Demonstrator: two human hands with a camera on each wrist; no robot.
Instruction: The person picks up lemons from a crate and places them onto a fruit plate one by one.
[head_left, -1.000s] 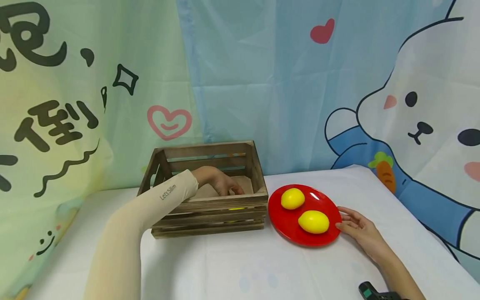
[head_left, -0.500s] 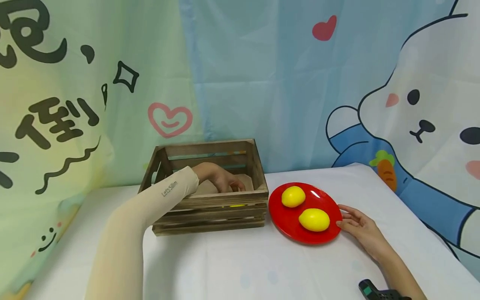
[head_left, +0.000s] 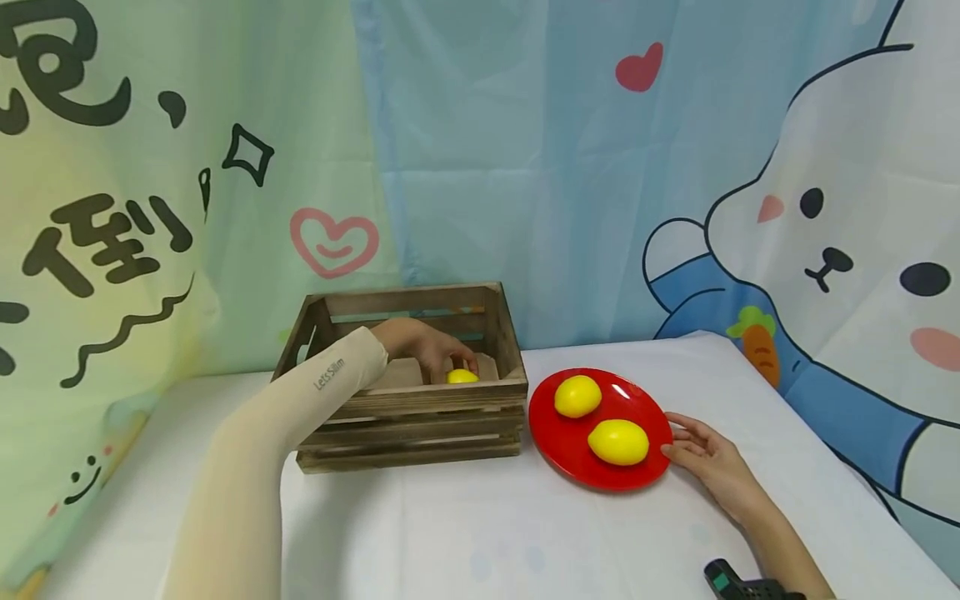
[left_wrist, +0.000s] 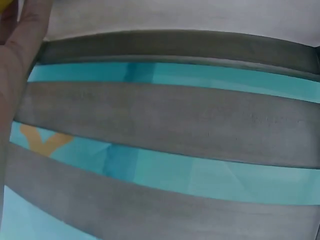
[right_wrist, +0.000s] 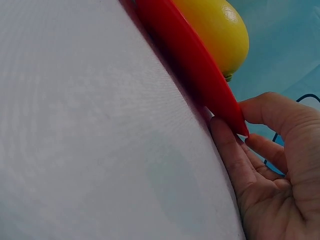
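Head view, centre of frame: printed cloth backdrop (head_left: 525, 167) fills the upper half, pastel green at left, blue at centre, a cartoon rabbit at right; the fabric is thin and creased. Below it, the worktop (head_left: 487, 533) is covered in white cloth with a fine weave, plain in the right wrist view.

Left of centre stands a slatted wooden crate (head_left: 408, 417), rectangular, of weathered grey-brown boards with gaps between the slats; the left wrist view shows the rough grain close up with the blue backdrop through the gaps. Just beside it, lower right of centre, lies a round red plate (head_left: 570, 462), glossy, thin-rimmed, apparently plastic.

Progress, judged from how things lie: two lemons already rest on the plate, the rear lemon (head_left: 577, 396) and the front lemon (head_left: 618, 442), both smooth, oval, bright yellow. A third lemon (head_left: 462, 377) sits inside the crate at its right front corner, not yet on the plate. No further fruit can be seen in the crate; its floor is partly hidden.

The left hand (head_left: 423, 350), arm in a beige sleeve (head_left: 300, 417), reaches down into the crate, its fingers curled round the third lemon. The right hand (head_left: 708, 462) lies on the worktop at the plate's right edge, its fingers (right_wrist: 227, 150) straight and touching the rim, steadying it.
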